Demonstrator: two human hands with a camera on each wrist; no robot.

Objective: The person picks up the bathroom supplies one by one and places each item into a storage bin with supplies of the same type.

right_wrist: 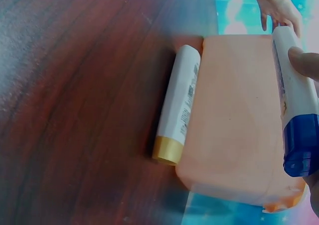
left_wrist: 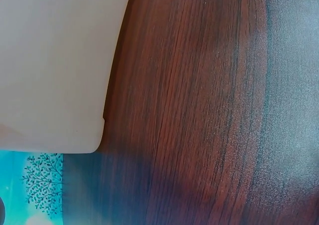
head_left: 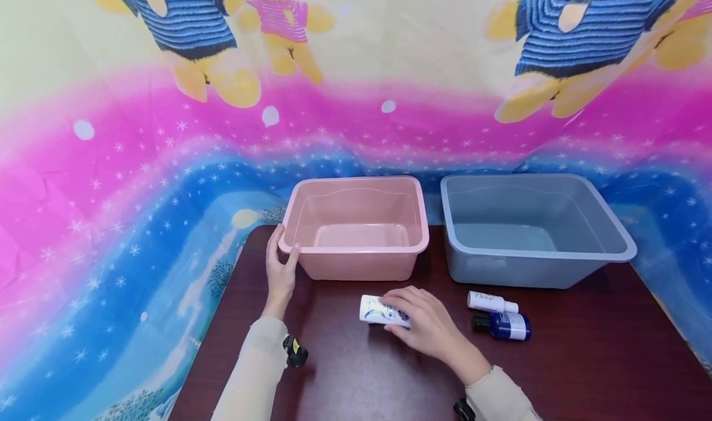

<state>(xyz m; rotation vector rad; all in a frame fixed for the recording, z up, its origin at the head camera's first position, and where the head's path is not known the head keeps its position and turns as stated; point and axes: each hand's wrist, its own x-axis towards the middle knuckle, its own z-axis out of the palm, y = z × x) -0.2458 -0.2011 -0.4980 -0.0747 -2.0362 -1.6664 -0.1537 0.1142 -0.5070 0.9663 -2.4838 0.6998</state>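
My right hand (head_left: 425, 325) grips a white tube (head_left: 371, 308) just above the table, in front of the pink basin (head_left: 364, 266). The right wrist view shows the blue cap of this tube (right_wrist: 299, 100) and a thumb (right_wrist: 304, 63) pressed on its side. A second white tube (right_wrist: 177, 105), with a gold cap, lies beside the basin there; I cannot make it out in the head view. At the basin's front left corner, my left hand (head_left: 280, 276) touches the rim, fingers along the side and thumb at the front. The left wrist view shows only the basin's wall (left_wrist: 55, 70) and table.
A grey-blue basin (head_left: 517, 269) stands right of the pink one. Before it lie a small white bottle (head_left: 486, 301) and a dark blue bottle (head_left: 508, 326) with a black cap. The brown table (head_left: 334, 371) meets a patterned cloth (head_left: 356, 118) behind.
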